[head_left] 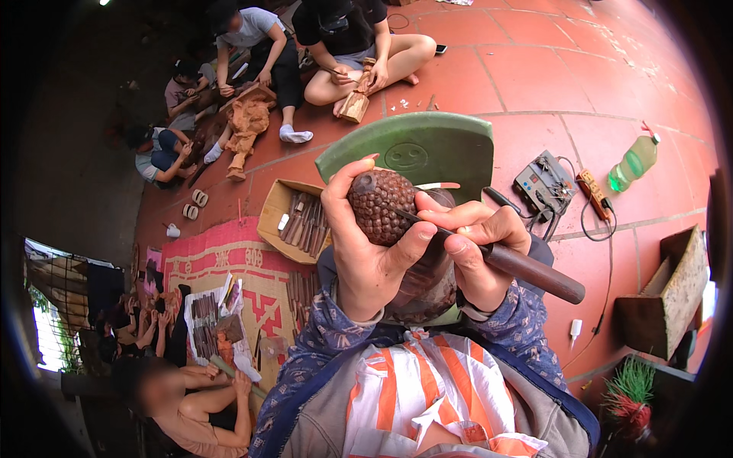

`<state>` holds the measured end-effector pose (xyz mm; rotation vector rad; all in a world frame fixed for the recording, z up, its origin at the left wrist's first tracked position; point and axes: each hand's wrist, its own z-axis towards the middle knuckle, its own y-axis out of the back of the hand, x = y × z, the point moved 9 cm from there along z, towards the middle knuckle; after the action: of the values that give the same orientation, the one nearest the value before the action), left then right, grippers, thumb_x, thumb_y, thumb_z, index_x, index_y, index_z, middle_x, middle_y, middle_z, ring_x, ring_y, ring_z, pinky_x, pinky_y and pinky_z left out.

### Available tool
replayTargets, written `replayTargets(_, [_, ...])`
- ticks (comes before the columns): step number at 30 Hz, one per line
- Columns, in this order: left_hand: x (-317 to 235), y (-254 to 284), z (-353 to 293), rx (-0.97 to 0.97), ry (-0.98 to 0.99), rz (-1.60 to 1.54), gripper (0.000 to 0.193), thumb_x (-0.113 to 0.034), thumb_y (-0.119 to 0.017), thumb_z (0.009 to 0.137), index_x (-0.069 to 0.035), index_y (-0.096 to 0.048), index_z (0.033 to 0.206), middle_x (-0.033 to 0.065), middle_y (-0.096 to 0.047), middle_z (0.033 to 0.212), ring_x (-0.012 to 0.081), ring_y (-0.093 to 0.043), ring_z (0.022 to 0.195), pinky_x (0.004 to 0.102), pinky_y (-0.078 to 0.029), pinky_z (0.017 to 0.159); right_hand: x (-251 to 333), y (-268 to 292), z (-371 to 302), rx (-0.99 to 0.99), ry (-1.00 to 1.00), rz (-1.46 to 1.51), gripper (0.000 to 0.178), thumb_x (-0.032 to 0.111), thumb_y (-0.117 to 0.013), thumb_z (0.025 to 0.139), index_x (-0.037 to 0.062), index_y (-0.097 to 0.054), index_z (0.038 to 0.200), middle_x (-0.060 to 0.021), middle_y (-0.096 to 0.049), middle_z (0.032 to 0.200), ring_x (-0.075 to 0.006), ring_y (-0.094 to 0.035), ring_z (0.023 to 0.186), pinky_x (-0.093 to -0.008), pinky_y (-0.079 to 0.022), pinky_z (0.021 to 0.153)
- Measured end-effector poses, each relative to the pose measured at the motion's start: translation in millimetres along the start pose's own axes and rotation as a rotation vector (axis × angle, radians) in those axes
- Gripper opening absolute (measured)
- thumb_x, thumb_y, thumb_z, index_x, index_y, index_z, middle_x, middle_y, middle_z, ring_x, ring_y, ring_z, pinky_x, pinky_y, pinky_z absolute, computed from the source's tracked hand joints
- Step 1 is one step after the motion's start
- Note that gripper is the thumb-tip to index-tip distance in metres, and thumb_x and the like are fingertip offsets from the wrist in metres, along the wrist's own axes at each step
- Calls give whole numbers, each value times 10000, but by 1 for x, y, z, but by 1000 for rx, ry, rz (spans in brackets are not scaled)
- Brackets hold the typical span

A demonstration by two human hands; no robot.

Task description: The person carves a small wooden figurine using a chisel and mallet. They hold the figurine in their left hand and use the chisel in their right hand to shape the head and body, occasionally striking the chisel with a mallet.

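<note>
My left hand [357, 256] is closed round the bumpy top of a dark brown wood carving [379, 195], its surface covered in small round knobs. The rest of the carving goes down between my knees, partly hidden by my hands. A carving chisel [538, 273] with a dark wooden handle is gripped in my right hand [489, 248]. Its thin blade points left, with the tip at the knobs. My left thumb lies close beside the blade. Just beyond my hands stands a green plastic stool or chair back [450, 149] with a smiling face moulded into it.
A cardboard box [284, 200] of chisels sits left, with more tools on a patterned mat [221, 256]. At right are a grey control box [546, 183], a power strip [592, 187], a green bottle [635, 162] and a wooden box [663, 298]. Several people carve wood nearby.
</note>
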<state>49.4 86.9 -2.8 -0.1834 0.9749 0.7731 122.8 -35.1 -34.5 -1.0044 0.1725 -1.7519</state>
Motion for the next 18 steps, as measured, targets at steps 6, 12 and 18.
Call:
replayTargets(6, [2,-3,0,58,2,-47,918,-361,-839,707,-6,-297,1358,121,-458,1186,179,-523,1042,320,-435,924,-6,9,1,-136,-65,229,185,36,-626,880,27,-444,854,-271,-639,972,-389,-619,1048,-519,-464,969])
replayTargets(12, [-15,27,-8,-93,-258,-24,1004,-344,-843,701,-7,-229,1421,143,-420,1281,250,-493,1137,384,-400,1001,26,21,-19,-131,-12,19,184,35,-619,877,16,-440,838,-249,-637,905,-390,-644,972,-553,-500,907])
replayTargets(18, [-89,3,-63,350,-683,194,429,-341,-696,841,-29,-611,1123,141,-577,1143,279,-566,1067,404,-501,908,49,-34,-45,385,130,-556,179,17,-713,757,10,-534,769,-187,-668,844,-282,-705,810,-325,-566,565])
